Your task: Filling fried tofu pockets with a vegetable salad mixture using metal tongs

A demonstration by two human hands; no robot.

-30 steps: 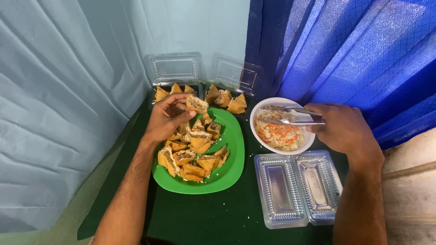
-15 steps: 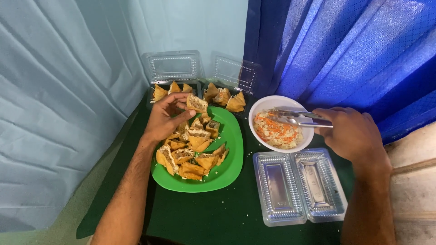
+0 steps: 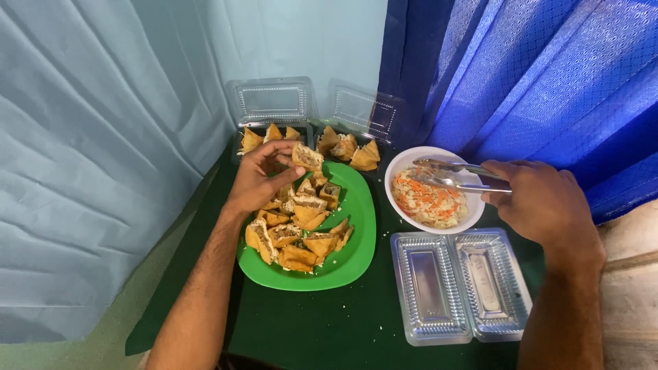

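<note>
I see left hand [image 3: 257,179] raised over green plate [image 3: 356,253], fingers clamped on fried pastry piece [image 3: 307,156]. Right hand [image 3: 541,202] at 3 o'clock, fingers closed round metal tongs [image 3: 456,175] over white bowl [image 3: 404,164] of slaw. Clear empty clamshell box [image 3: 460,284] at 5 o'clock on desk [image 3: 329,329]; two filled clamshells [image 3: 274,103] at 12.

The right hand [image 3: 541,205] hides the tongs' [image 3: 456,175] handle end; both forearms leave the bottom edge

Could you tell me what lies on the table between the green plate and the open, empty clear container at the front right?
In the head view, only bare dark green table with a few crumbs separates the green plate from the empty clear container.
</note>
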